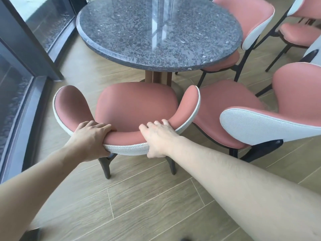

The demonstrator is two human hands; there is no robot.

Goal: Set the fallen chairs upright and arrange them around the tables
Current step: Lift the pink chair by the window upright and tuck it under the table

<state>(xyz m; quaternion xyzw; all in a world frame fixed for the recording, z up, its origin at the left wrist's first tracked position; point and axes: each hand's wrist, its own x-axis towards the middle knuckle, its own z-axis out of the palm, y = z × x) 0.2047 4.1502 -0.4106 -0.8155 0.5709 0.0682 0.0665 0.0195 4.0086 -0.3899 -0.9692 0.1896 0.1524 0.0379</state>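
Observation:
A pink-seated chair [135,105] with a curved white-backed backrest stands upright on the wood floor, facing the round grey stone table [132,28]. Its seat front reaches just under the table's near edge. My left hand [90,138] grips the backrest rim left of centre, fingers curled over the top. My right hand [156,134] grips the same rim right of centre, thumb below on the white fabric. Both forearms reach in from the bottom of the view.
A second upright pink chair [231,112] stands close on the right, almost touching the first. Two more chairs [251,18] stand behind the table at the upper right. Dark window frames [26,54] line the left side.

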